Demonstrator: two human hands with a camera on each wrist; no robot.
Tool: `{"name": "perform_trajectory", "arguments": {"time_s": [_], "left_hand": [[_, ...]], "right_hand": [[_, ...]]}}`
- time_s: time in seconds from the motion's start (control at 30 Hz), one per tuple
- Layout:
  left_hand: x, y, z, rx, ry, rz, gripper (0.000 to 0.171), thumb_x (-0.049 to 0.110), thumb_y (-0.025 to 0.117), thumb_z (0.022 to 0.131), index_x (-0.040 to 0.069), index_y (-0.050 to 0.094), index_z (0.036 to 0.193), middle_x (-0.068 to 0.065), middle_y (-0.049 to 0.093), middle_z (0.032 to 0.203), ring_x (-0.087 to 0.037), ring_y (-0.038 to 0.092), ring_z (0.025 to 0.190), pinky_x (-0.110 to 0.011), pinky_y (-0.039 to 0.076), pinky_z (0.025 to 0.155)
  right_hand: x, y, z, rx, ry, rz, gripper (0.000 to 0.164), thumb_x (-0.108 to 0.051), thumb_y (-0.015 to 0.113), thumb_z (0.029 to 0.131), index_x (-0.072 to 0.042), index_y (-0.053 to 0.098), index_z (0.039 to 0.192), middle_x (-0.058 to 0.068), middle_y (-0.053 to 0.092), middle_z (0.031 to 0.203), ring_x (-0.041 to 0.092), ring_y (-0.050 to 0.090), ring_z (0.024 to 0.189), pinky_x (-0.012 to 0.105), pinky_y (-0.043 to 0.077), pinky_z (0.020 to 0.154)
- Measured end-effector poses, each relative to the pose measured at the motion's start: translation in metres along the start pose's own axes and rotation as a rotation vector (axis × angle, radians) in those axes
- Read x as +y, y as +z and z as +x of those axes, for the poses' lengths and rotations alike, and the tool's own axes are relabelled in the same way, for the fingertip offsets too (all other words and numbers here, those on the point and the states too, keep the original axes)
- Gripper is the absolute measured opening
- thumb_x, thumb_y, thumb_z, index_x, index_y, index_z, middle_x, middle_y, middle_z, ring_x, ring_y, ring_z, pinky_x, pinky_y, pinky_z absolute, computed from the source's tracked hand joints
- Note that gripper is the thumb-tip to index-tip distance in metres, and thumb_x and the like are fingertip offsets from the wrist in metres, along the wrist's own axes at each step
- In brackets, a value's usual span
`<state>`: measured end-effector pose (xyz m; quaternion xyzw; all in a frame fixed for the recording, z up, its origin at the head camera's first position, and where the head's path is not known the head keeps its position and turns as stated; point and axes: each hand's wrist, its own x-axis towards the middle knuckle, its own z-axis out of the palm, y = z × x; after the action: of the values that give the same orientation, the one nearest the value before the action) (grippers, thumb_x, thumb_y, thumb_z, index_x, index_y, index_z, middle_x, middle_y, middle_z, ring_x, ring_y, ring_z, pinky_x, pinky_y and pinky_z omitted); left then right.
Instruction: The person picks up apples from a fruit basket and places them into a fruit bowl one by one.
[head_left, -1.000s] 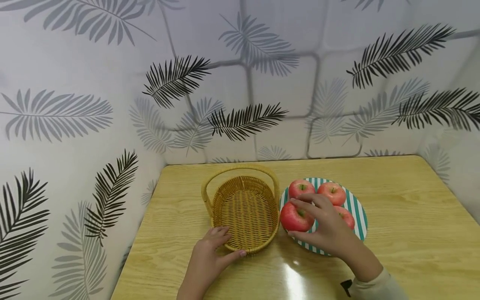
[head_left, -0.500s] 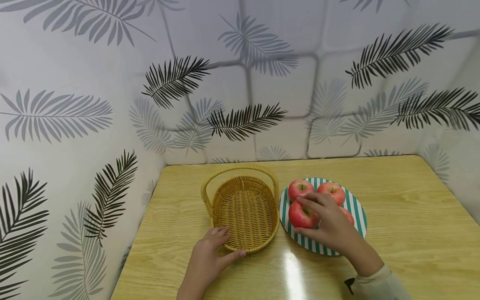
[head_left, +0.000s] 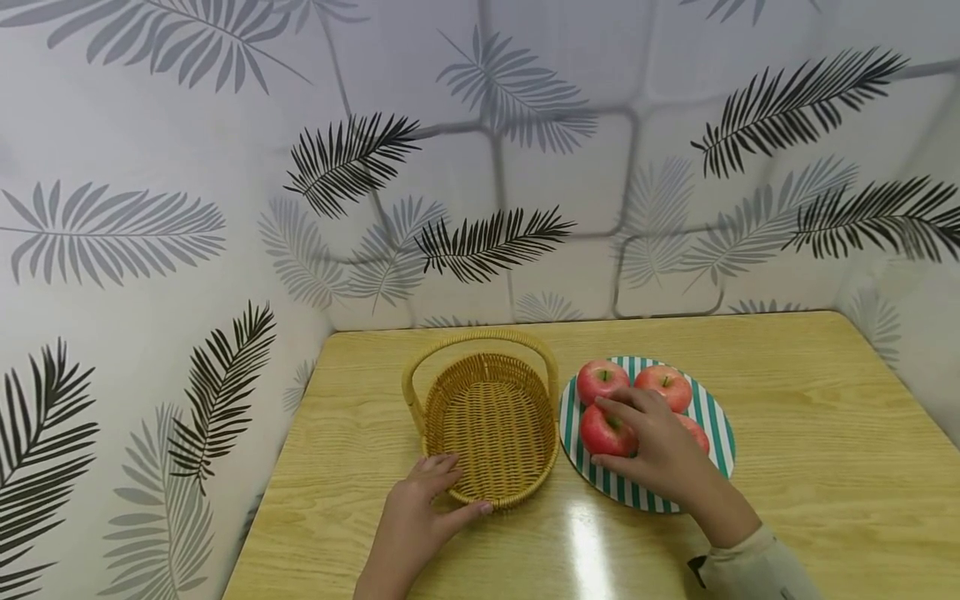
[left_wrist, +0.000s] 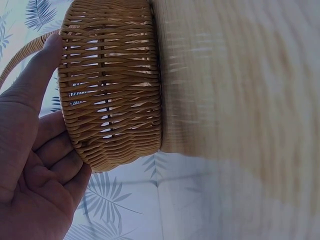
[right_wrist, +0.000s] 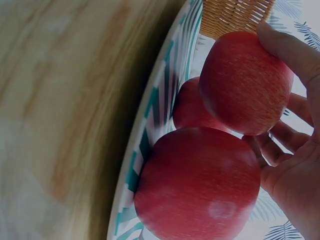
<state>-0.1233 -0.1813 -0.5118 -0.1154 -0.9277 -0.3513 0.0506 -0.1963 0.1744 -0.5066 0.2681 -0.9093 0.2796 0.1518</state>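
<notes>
In the head view my right hand (head_left: 663,446) grips a red apple (head_left: 607,431) over the left part of a green-and-white striped plate (head_left: 716,433). Thumb and fingertips press opposite sides of this apple (right_wrist: 245,82) in the right wrist view, where it stands off the plate's surface. Other apples lie on the plate: one behind left (head_left: 602,379), one behind right (head_left: 663,385), and one partly hidden by the hand (head_left: 693,432). My left hand (head_left: 416,512) holds the near-left rim of a round wicker basket (head_left: 491,437), thumb along the rim and fingers bent over it. The basket holds nothing.
The wooden table (head_left: 817,417) carries the basket and the plate side by side, close together. An arched handle (head_left: 483,334) rises over the basket's back. Leaf-patterned walls (head_left: 525,167) border the table behind and at the sides.
My right hand has moved a little to the right with the apple, from the plate's left edge further in over the plate. The left hand and basket have stayed put.
</notes>
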Motion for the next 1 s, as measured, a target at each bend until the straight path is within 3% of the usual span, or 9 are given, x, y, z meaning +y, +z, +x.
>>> {"name": "perform_trajectory", "arguments": {"time_s": [1.0], "left_hand": [[-0.0014, 0.0014, -0.0005, 0.010, 0.004, 0.006, 0.071, 0.055, 0.086, 0.081, 0.000, 0.077, 0.125, -0.011, 0.070, 0.142, -0.033, 0.063, 0.138, -0.050, 0.055, 0.111]], "right_hand": [[0.0073, 0.0095, -0.0008, -0.022, 0.000, -0.036, 0.072, -0.029, 0.099, 0.074, -0.004, 0.071, 0.135, 0.017, 0.066, 0.134, 0.037, 0.056, 0.124, 0.057, 0.060, 0.095]]}}
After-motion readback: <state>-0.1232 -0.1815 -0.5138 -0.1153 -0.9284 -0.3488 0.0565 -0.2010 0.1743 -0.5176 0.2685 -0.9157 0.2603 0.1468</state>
